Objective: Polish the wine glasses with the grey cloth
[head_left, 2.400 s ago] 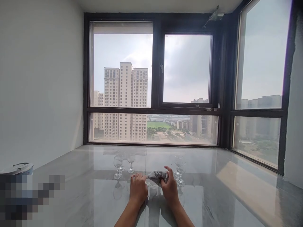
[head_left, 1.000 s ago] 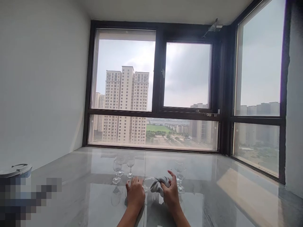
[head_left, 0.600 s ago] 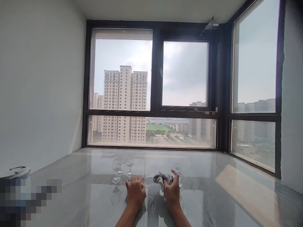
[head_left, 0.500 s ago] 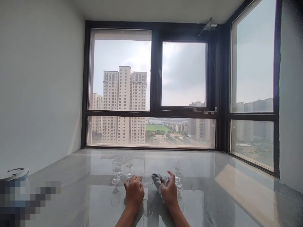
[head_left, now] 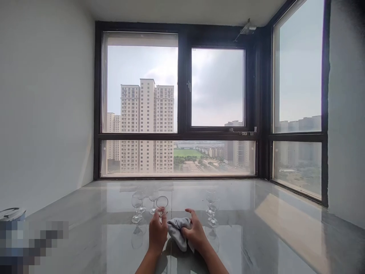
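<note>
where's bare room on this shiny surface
Free: the surface right of the two right glasses, the patch between the left wall and three left glasses, and between the cloth and window. Crowded: front middle, around the left hand with its glass and the right hand. Blurred corner: can't tell.

Ahead of me a dark-framed window point(head_left: 182, 102) looks onto a beige high-rise point(head_left: 146, 125) and a green field point(head_left: 188, 152); at my left a lidded bucket point(head_left: 13, 215), partly pixelated, stands near the pale wall point(head_left: 47, 102).
</note>
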{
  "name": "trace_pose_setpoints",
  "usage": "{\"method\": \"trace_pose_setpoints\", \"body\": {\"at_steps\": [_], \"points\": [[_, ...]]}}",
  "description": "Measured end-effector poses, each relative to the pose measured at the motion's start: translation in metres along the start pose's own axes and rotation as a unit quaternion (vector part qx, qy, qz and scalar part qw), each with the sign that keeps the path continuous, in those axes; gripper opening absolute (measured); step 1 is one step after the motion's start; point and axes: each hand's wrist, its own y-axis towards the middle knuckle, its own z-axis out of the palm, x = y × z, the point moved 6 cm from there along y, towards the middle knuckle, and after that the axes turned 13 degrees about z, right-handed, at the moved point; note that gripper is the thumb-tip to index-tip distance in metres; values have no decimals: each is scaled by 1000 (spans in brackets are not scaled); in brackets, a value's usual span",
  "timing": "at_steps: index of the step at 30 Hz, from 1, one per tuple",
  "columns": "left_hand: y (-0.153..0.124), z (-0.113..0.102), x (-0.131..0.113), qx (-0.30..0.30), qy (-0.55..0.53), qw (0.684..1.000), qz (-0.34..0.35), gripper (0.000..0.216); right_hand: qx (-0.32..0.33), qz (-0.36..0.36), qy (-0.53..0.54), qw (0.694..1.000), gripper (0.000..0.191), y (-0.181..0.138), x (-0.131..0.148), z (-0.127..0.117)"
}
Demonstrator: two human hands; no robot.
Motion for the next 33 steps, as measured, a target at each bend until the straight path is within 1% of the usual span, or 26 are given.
{"method": "trace_pose_setpoints", "body": {"at_steps": [1,3,5,7,11,15,18,22,25,27,29,31,33], "points": [[0,-1,0,-11,-11,1000,-4,40,-5,-2,4,1000,65,0,1,-1],[1,-2,-3,-20,-5,1000,13,40,-31,-19,22,999,66,0,4,-7],[0,1,-9,-4,18,999,49,39,-58,-45,45,996,69,-1,9,-12],[-1,8,-16,41,33,995,81,39,-69,-68,70,993,73,-2,14,-16],[-7,27,-25,167,50,978,114,35,-57,-85,114,988,79,-6,22,-16],[-12,39,-32,271,74,954,107,35,-32,-90,139,986,77,-8,24,-10],[-14,42,-36,315,89,939,101,39,-20,-100,122,987,77,-8,22,-5],[-16,46,-37,336,71,931,121,47,-33,-114,126,985,78,-7,18,-3],[-19,51,-28,346,71,928,118,58,-27,-120,143,982,76,-5,19,-1],[-21,53,-22,342,73,930,109,64,-32,-124,143,981,73,-6,21,-3],[-21,52,-19,331,69,935,103,69,-72,-127,131,981,70,-7,24,-10],[-21,51,-19,320,66,940,100,68,-144,-122,108,976,67,-10,25,-21],[-20,49,-19,315,71,941,99,62,-223,-109,81,965,64,-14,25,-34]]}}
